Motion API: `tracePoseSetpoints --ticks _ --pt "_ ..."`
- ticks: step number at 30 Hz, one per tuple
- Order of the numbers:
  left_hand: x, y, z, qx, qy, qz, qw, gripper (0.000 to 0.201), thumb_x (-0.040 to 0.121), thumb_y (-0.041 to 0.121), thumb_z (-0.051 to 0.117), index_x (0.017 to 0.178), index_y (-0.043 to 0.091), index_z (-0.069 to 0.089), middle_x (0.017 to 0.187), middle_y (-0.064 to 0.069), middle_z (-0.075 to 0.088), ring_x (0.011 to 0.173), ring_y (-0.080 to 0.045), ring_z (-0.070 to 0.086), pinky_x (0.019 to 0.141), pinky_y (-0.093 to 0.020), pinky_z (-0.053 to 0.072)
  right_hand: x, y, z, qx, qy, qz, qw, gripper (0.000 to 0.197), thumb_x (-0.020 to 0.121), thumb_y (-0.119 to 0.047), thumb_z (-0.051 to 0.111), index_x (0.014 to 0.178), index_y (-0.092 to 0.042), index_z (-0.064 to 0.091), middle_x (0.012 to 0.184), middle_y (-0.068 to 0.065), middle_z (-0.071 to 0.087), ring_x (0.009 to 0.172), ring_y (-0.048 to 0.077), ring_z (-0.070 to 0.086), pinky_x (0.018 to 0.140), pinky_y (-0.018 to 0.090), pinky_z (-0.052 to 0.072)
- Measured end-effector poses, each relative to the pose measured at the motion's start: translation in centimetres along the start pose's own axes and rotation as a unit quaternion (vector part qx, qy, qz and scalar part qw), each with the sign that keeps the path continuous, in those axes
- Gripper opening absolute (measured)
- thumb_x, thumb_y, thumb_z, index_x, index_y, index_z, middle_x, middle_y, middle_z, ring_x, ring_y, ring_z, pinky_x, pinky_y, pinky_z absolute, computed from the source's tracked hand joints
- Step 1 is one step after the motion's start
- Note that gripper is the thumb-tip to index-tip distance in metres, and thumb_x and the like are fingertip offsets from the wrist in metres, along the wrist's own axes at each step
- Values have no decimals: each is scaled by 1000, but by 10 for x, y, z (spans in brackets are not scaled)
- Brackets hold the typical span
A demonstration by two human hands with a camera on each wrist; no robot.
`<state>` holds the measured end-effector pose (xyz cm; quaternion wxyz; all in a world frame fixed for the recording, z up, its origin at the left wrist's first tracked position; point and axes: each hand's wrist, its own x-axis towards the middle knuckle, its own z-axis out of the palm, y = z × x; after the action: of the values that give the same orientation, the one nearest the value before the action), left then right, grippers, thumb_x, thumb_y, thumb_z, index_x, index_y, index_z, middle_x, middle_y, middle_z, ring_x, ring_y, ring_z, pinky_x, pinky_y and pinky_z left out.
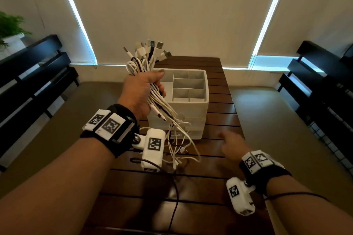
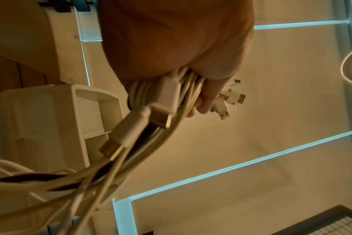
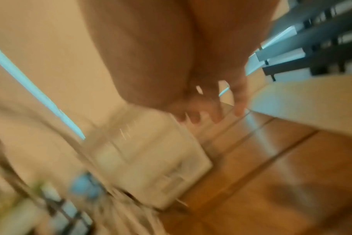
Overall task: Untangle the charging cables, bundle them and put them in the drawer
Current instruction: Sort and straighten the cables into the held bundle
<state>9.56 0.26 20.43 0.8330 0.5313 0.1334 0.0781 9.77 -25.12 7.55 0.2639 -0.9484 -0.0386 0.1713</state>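
Note:
My left hand (image 1: 142, 93) grips a bunch of mostly white charging cables (image 1: 143, 63) raised above the table, with several USB plugs (image 1: 152, 47) fanning out above the fist. Loose cable ends (image 1: 177, 139) hang from the fist and trail onto the table. In the left wrist view the cables (image 2: 167, 101) pass through my curled fingers (image 2: 209, 95). A white drawer unit (image 1: 191, 120) with a divided top tray stands just behind the bunch. My right hand (image 1: 232, 145) hovers low over the table to the right of the unit, blurred, fingers loose and holding nothing (image 3: 207, 109).
The brown slatted table (image 1: 225, 101) runs away from me. Black benches (image 1: 34, 74) flank both sides. Closed blinds cover the windows behind. A green plant (image 1: 9, 26) stands at far left.

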Motion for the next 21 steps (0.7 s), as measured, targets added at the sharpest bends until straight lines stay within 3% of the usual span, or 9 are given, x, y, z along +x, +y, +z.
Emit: tracePoseSetpoints --ticks 1,3,5,6,8,10,12,16,21 --pt "0 -3 0 2 -7 1 1000 21 84 9 67 66 11 55 53 -1 48 47 -14 52 51 -29 49 -2 -11 -9 130 50 -40 990 47 86 0 55 123 -29 52 130 0 57 113 16 56 85 24 49" --pt "-1 -10 2 6 -27 -3 1000 18 83 8 67 69 12 57 53 0 49 47 -14 52 52 -29 49 -14 -47 -27 300 24 -151 942 50 81 -11 69 124 -32 52 128 -10 58 118 8 54 90 21 45" --pt "-5 -18 8 11 -47 -14 999 17 83 8 67 69 12 58 54 0 49 49 -14 53 52 -30 49 -27 -84 -33 278 -83 -229 929 70 72 -28 79 134 -33 46 129 -17 55 121 2 50 96 21 40" --pt "-7 -20 12 12 -57 -21 998 16 84 8 66 70 12 58 54 0 49 49 -14 53 53 -30 49 -29 -98 -28 244 -108 -244 932 70 71 -30 81 133 -30 46 127 -16 57 117 2 52 94 22 43" --pt "-12 -19 18 7 -69 -28 997 17 84 8 66 70 12 57 54 0 49 48 -14 53 53 -30 49 -24 -111 -13 198 -92 -257 941 39 78 -27 76 114 -20 62 106 -4 69 93 10 66 83 31 55" --pt "-15 -13 22 1 -72 -17 997 21 84 8 66 67 12 54 53 -1 46 47 -15 50 51 -29 48 -20 -111 1 204 -53 -250 945 18 84 -30 69 91 -13 68 80 9 72 70 23 69 71 44 59" --pt "-16 -4 22 3 -75 4 997 24 84 8 66 65 12 52 52 -1 44 47 -15 48 51 -29 47 -14 -100 13 225 -39 -227 947 24 85 -33 68 83 -9 67 67 13 66 55 23 62 59 40 55" --pt "-16 28 17 -18 -64 28 997 24 84 10 66 65 12 52 51 0 45 44 -15 49 53 -29 47 -11 -71 31 201 -35 -170 964 18 80 -28 74 71 -15 67 64 3 65 58 9 59 62 31 53" --pt "-19 55 18 -45 -55 51 996 25 86 10 64 65 14 50 51 2 44 46 -13 48 52 -26 47 -11 -28 48 201 -73 -91 973 20 83 -28 71 69 -13 67 59 -1 64 56 11 61 63 29 52"
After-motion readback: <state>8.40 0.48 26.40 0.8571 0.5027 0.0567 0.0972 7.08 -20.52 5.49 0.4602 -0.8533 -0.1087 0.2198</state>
